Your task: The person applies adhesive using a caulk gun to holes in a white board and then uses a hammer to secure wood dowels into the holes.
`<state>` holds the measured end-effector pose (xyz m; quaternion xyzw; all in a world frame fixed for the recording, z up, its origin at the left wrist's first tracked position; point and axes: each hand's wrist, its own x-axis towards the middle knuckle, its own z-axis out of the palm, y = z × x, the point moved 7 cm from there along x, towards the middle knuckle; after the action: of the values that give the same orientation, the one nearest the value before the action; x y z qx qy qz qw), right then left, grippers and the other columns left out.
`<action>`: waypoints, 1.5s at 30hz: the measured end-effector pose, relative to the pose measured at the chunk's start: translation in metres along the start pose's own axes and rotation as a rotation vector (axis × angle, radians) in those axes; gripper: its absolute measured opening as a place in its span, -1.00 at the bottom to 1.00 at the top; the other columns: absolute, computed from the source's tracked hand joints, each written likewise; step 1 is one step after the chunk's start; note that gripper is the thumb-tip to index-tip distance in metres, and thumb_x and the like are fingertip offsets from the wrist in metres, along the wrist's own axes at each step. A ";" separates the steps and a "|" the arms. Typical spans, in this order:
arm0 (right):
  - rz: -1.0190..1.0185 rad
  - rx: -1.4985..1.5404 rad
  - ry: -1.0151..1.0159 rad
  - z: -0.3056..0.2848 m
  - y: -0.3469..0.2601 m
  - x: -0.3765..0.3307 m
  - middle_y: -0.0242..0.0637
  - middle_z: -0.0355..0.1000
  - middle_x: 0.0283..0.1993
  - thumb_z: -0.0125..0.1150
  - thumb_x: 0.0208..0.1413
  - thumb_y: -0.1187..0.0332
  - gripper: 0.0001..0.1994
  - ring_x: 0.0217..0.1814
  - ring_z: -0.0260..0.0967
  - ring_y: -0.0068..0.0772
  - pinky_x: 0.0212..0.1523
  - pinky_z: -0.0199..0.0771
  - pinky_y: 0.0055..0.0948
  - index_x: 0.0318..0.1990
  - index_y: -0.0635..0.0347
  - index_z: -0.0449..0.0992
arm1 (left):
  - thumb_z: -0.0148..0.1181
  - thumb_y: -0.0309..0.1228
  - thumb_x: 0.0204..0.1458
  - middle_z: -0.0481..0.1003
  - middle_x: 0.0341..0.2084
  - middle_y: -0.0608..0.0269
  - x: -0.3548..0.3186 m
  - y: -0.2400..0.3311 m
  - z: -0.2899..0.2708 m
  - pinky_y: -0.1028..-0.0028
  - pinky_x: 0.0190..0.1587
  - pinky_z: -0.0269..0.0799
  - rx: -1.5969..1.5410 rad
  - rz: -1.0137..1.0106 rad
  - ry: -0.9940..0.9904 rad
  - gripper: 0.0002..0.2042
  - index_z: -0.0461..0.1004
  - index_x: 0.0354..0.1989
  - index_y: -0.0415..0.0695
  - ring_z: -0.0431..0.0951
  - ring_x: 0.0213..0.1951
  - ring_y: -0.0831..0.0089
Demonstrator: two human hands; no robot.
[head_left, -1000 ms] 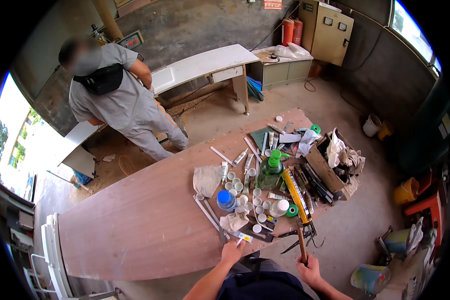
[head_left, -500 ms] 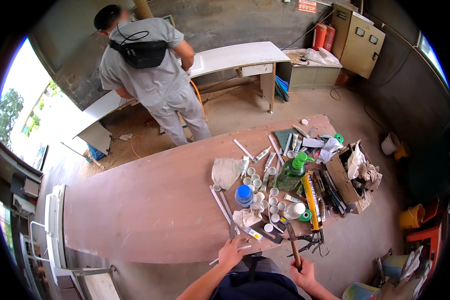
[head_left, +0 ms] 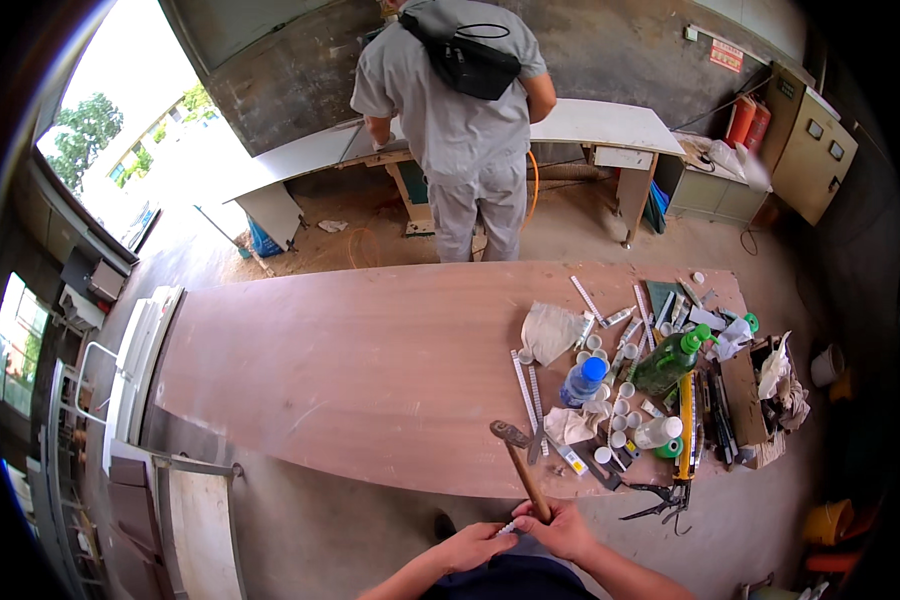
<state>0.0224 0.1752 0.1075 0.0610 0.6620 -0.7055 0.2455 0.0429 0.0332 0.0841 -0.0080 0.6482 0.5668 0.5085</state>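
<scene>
Head view: near to far
Right hand [head_left: 567,530]: clamped round a hammer [head_left: 522,468] handle, head raised just over the near edge.
Left hand [head_left: 475,546]: fingers pinched together on a small white piece.
Surface [head_left: 350,370]: long reddish board; bottles, tubes and caps crowd its right end.
Beyond: person [head_left: 465,120] at a white bench.

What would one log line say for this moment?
right hand: grips hammer handle | left hand: beside it, pinching small white piece | hammer head: above brown board edge | person: back turned, far bench
</scene>
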 end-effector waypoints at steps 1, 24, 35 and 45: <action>-0.021 0.009 -0.040 0.015 0.001 0.003 -0.53 0.42 -0.49 0.26 0.15 0.40 -0.85 -0.44 0.27 -0.77 -0.38 0.33 -0.65 -0.18 0.26 0.54 | 0.00 -0.11 0.22 0.34 -0.53 0.43 -0.014 0.001 -0.005 0.62 -0.37 0.24 0.027 0.001 0.037 -0.67 0.46 -0.20 -0.17 0.31 -0.42 0.66; -0.008 -0.867 -0.015 0.306 0.162 0.170 0.03 0.52 -0.38 -0.02 0.18 0.07 -0.58 -0.26 0.49 0.00 -0.23 0.42 -0.10 -0.18 0.28 0.56 | -0.05 0.00 0.20 0.54 -0.50 -0.16 -0.330 -0.572 -0.243 0.16 -0.37 0.46 -0.278 -0.377 1.470 -0.48 0.51 -0.30 -0.32 0.56 -0.53 0.06; 0.168 -0.334 0.130 0.348 0.200 0.333 -0.41 0.26 -0.68 0.04 0.24 0.12 -0.63 -0.70 0.18 -0.59 -0.68 0.17 -0.48 -0.42 0.27 0.46 | 0.00 0.05 0.17 0.53 -0.55 -0.01 -0.382 -0.579 -0.279 0.24 -0.40 0.43 -0.319 -0.455 1.472 -0.49 0.52 -0.33 -0.26 0.54 -0.49 0.20; -0.157 -0.712 0.205 0.473 0.102 0.409 -0.09 0.47 -0.53 -0.07 0.25 0.05 -0.55 -0.43 0.47 -0.14 -0.34 0.42 -0.23 -0.44 0.26 0.53 | 0.02 0.06 0.16 0.48 -0.69 0.16 -0.455 -0.480 -0.423 0.37 -0.51 0.39 -0.539 -0.228 1.520 -0.48 0.53 -0.50 -0.21 0.48 -0.61 0.39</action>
<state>-0.1773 -0.3894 -0.0979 -0.0088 0.8897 -0.4380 0.1288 0.2692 -0.7099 -0.0278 -0.5787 0.6529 0.4875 -0.0352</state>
